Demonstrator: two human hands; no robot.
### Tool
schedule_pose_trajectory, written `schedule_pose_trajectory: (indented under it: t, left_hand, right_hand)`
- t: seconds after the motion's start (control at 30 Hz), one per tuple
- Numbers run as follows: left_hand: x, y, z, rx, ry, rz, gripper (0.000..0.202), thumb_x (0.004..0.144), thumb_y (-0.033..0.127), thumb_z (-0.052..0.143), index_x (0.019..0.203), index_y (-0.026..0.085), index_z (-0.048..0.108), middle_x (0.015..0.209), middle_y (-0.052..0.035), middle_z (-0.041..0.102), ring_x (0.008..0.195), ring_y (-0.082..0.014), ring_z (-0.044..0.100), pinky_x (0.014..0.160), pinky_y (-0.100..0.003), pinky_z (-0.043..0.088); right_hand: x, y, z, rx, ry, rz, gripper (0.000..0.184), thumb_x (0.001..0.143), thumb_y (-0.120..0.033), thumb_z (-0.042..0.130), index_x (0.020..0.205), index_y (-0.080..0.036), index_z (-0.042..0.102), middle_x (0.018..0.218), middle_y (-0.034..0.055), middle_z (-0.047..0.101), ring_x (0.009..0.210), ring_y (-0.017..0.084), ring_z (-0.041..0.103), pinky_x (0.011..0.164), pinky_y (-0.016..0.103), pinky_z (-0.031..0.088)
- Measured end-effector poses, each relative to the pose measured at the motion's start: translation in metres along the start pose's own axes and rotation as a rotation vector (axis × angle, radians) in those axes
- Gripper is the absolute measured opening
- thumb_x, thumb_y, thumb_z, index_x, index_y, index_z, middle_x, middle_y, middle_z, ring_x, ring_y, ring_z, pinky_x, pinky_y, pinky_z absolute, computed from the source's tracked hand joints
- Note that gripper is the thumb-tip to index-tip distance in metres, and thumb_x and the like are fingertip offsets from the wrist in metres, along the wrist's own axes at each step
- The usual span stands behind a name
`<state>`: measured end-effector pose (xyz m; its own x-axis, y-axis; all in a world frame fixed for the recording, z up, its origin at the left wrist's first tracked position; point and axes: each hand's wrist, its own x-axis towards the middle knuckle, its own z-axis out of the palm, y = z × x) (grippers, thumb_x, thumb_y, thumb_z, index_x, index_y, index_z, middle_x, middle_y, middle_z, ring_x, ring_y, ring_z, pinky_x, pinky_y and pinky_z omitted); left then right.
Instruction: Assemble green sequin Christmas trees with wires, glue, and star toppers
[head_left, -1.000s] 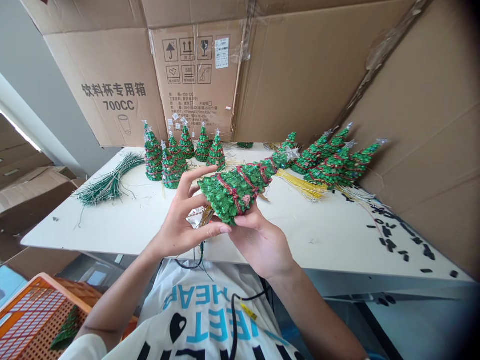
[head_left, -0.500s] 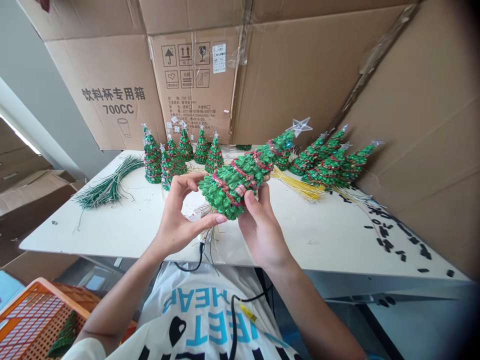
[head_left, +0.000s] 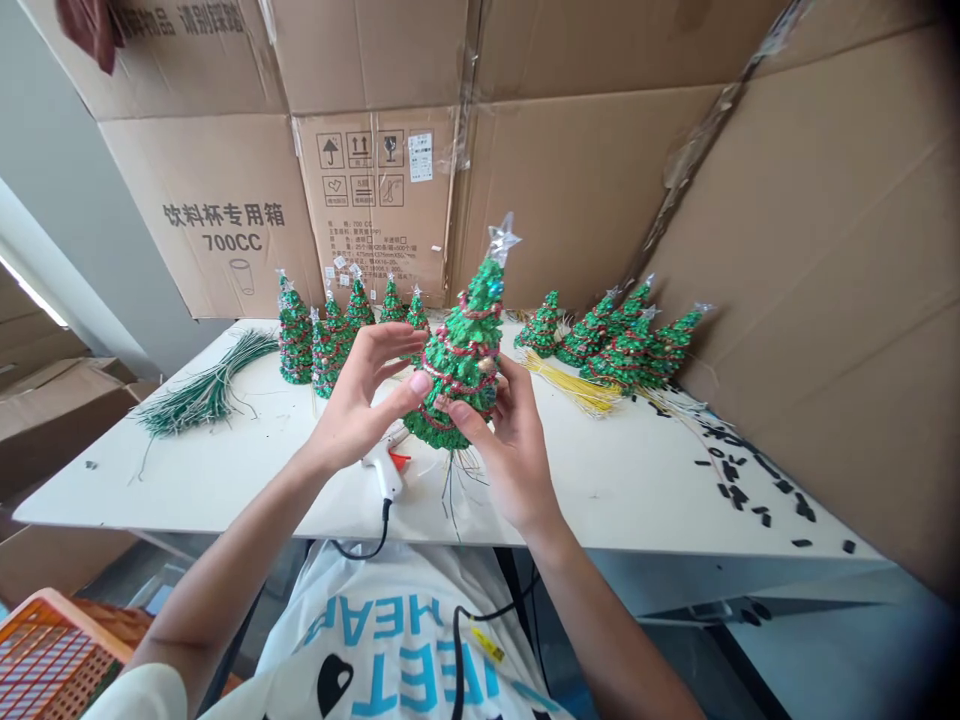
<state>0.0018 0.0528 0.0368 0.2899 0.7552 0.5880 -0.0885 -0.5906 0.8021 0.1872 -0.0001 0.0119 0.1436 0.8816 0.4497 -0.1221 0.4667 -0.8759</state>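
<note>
A small green Christmas tree (head_left: 461, 372) with red garlands and a clear star on top stands nearly upright above the table. My right hand (head_left: 514, 450) grips its lower right side, thumb in front and fingers behind. At its left, my left hand (head_left: 367, 400) is open, thumb and fingers apart; its thumb tip is at the tree's edge, and I cannot tell whether it touches. Thin wires (head_left: 450, 485) hang below the tree's base. Beside them on the table lies a white glue gun (head_left: 386, 470) with an orange trigger, partly behind my left hand.
The white table (head_left: 600, 480) holds several more trees (head_left: 295, 335) at the back left and a leaning group (head_left: 637, 345) at the right. Green wires (head_left: 206, 385), yellow wires (head_left: 574, 383) and black bits (head_left: 739, 495) lie about. Cardboard (head_left: 570, 190) walls the back. An orange basket (head_left: 67, 640) stands lower left.
The tree has turned from tilting right to nearly upright, its star now pointing up. My left hand has shifted from around its base to its left side. The glue gun shows more.
</note>
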Motion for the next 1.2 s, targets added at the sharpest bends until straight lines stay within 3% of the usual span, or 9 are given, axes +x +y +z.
schedule_pose_trajectory:
  t: [0.13,0.27,0.37,0.5,0.63,0.73,0.93,1.07,1.2]
  left_hand:
    - [0.035,0.011,0.010,0.008,-0.050,-0.020,0.064,0.092,0.068,0.083,0.137,0.029,0.060,0.145,-0.0108,0.071,0.137,-0.0314,0.068,0.113,-0.047,0.058]
    - [0.060,0.015,0.018,-0.040,-0.170,-0.059,0.061,0.094,0.076,0.075,0.122,0.022,0.068,0.116,-0.0103,0.076,0.107,-0.0292,0.076,0.089,-0.041,0.062]
    - [0.073,0.016,0.022,-0.017,-0.204,0.010,0.057,0.096,0.075,0.074,0.107,0.019,0.071,0.106,-0.0089,0.075,0.100,-0.0264,0.073,0.087,-0.038,0.059]
    - [0.091,0.009,0.020,-0.044,-0.126,0.009,0.060,0.092,0.077,0.076,0.101,0.018,0.073,0.101,-0.0085,0.076,0.093,-0.0253,0.072,0.084,-0.037,0.058]
    - [0.113,-0.006,0.006,-0.124,0.022,-0.064,0.061,0.088,0.080,0.079,0.096,0.020,0.073,0.095,-0.0079,0.077,0.090,-0.0264,0.074,0.080,-0.038,0.059]
    - [0.129,-0.018,-0.009,-0.159,0.113,-0.096,0.061,0.085,0.079,0.083,0.096,0.020,0.074,0.093,-0.0078,0.077,0.089,-0.0266,0.074,0.082,-0.038,0.060]
    - [0.151,-0.050,-0.028,-0.263,0.257,-0.186,0.058,0.085,0.076,0.086,0.092,0.022,0.066,0.084,-0.0035,0.072,0.083,-0.0233,0.074,0.084,-0.041,0.063]
    - [0.158,-0.071,-0.037,-0.288,0.296,-0.243,0.060,0.083,0.079,0.085,0.091,0.023,0.064,0.081,-0.0027,0.073,0.084,-0.0244,0.076,0.079,-0.039,0.064]
    - [0.164,-0.080,-0.045,-0.291,0.352,-0.292,0.062,0.080,0.080,0.087,0.092,0.023,0.063,0.082,-0.0032,0.075,0.090,-0.0267,0.078,0.083,-0.041,0.064]
  right_hand:
    - [0.002,0.000,-0.005,-0.188,0.019,-0.082,0.060,0.094,-0.046,0.088,0.149,-0.042,0.065,0.150,0.0048,0.066,0.138,0.034,0.062,0.123,0.055,0.049]
    - [0.009,0.003,-0.013,-0.422,0.098,-0.186,0.062,0.091,-0.048,0.090,0.149,-0.042,0.068,0.140,0.0082,0.065,0.137,0.036,0.058,0.125,0.058,0.046]
    - [0.015,0.007,-0.018,-0.482,0.127,-0.258,0.063,0.094,-0.049,0.087,0.153,-0.041,0.065,0.142,0.0099,0.064,0.140,0.037,0.056,0.128,0.060,0.043]
    - [0.029,0.013,-0.024,-0.448,0.116,-0.264,0.073,0.093,-0.049,0.087,0.159,-0.039,0.057,0.159,0.0099,0.060,0.151,0.038,0.052,0.132,0.062,0.038]
    - [0.056,0.023,-0.038,-0.471,0.049,-0.121,0.093,0.082,-0.057,0.095,0.161,-0.035,0.052,0.160,0.0139,0.062,0.149,0.040,0.056,0.130,0.067,0.036]
    - [0.084,0.040,-0.048,-0.494,-0.150,-0.002,0.103,0.072,-0.054,0.103,0.159,-0.034,0.053,0.148,0.0137,0.072,0.144,0.041,0.062,0.128,0.065,0.039]
    - [0.137,0.074,-0.042,-0.428,-0.418,0.152,0.060,0.071,-0.054,0.100,0.115,-0.021,0.077,0.126,0.0119,0.081,0.130,0.039,0.069,0.124,0.059,0.044]
    - [0.161,0.078,-0.034,-0.289,-0.571,0.192,0.071,0.061,-0.049,0.105,0.120,-0.021,0.077,0.133,0.0113,0.080,0.136,0.033,0.067,0.125,0.051,0.047]
    - [0.172,0.079,-0.037,-0.151,-0.745,0.299,0.077,0.060,-0.053,0.106,0.125,-0.021,0.078,0.128,0.0128,0.083,0.127,0.032,0.075,0.113,0.050,0.056]
